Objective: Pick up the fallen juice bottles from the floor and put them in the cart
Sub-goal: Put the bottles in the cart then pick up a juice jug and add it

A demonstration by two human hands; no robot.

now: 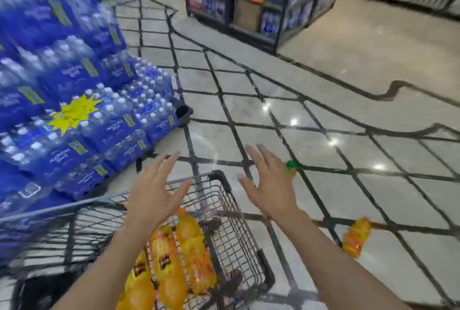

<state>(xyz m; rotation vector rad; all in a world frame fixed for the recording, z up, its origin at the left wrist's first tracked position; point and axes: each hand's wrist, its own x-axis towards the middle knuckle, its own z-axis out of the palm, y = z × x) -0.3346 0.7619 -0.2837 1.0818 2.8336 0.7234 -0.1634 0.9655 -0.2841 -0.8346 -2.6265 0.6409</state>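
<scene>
A shop aisle's tiled floor surrounds the cart, which holds several juice bottles. One fallen bottle lies right of it. Left hand and right hand hover above, each grip wide and empty, likely ready to reach.

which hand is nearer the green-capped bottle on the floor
Right. The right hand partly overlaps the green-capped bottle in view; the left hand is off to its left, above the cart.

The cart is dark wire metal, its rim smooth and dull grey; inside it, juice bottles look like glossy clear plastic; left of the cart, water packs wear shiny film; beneath it, the floor is polished, mirror-glossy tile.
</scene>
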